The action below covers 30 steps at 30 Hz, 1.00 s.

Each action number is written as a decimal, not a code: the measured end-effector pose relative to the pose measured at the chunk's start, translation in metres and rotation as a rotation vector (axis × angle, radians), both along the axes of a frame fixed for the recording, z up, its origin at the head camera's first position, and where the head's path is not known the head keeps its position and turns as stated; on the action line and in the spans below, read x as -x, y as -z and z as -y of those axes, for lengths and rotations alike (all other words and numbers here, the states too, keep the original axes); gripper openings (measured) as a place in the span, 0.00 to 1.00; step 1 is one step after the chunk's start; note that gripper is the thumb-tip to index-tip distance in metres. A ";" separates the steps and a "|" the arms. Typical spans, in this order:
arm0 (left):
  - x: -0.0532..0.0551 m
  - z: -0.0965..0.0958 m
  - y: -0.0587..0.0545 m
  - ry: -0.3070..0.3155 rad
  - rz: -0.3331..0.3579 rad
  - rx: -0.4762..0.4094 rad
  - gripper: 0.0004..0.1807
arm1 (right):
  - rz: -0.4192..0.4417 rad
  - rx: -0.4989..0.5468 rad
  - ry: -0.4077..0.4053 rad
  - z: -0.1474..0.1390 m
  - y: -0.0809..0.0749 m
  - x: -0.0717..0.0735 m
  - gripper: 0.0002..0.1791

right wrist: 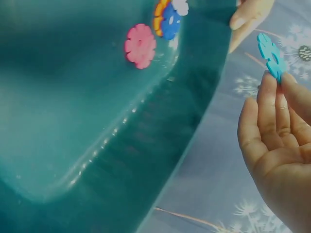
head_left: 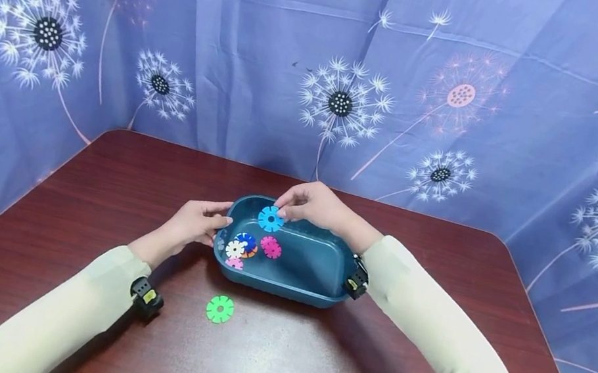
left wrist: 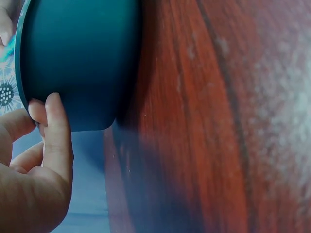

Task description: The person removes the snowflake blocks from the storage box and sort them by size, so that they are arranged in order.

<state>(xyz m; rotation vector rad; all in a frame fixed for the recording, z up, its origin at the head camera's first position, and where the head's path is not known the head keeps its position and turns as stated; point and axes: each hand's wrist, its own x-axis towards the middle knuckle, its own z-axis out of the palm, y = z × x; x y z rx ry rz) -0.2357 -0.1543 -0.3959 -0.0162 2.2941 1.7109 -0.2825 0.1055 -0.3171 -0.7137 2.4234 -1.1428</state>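
My right hand [head_left: 315, 205] pinches a light-blue notched plastic disc [head_left: 271, 219] between thumb and fingertips. It holds the disc upright above the back left part of a dark teal tub [head_left: 281, 289]. The right wrist view shows the same disc [right wrist: 271, 56] nearly edge-on. At the tub's left end, my left hand [head_left: 193, 225] grips the rim with thumb and fingers. Inside, at the left, a white disc [head_left: 234, 250] overlaps a dark-blue disc [head_left: 246, 242] and an orange one. A pale pink disc [head_left: 234, 263] is beside them, and bright pink discs [head_left: 271, 247] lie further right.
A bright green notched disc [head_left: 220, 309] lies flat on the reddish-brown wooden table [head_left: 111, 193], in front of the tub. Behind and at the sides hangs a blue curtain [head_left: 270, 75] with a dandelion print. Wrist cameras [head_left: 146, 298] are strapped over both sleeves.
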 end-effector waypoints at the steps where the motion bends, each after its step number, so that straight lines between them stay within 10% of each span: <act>1: 0.000 0.000 0.000 -0.004 0.001 -0.001 0.30 | 0.001 0.004 0.004 -0.003 -0.003 -0.003 0.12; 11: 0.001 -0.001 -0.001 -0.012 0.011 -0.001 0.31 | 0.113 0.126 0.164 -0.032 -0.012 -0.044 0.16; 30: 0.002 0.001 0.001 -0.011 0.009 0.003 0.30 | 0.465 0.430 0.259 -0.037 0.044 -0.142 0.19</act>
